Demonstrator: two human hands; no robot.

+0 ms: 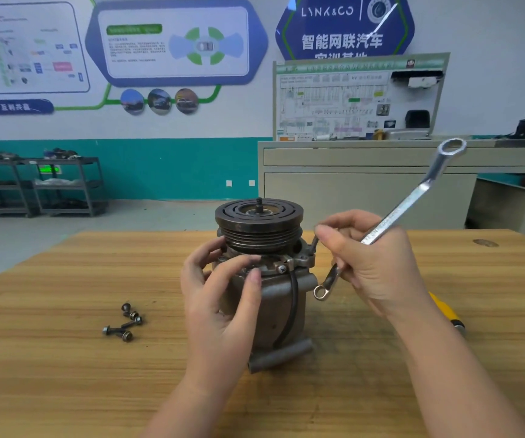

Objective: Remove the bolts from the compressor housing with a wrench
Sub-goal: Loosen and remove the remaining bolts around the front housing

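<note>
The right grip [372,263] held the wrench [413,197] in its curled fingers, its upper ring end raised, while thumb and forefinger pinched a bolt [314,243] standing out of the compressor housing's flange. The left grip [220,298] curled around the compressor housing [274,298], upright at mid-desk [65,358]. Four loose bolts [125,320] lay on the desk, left of the housing.
</note>
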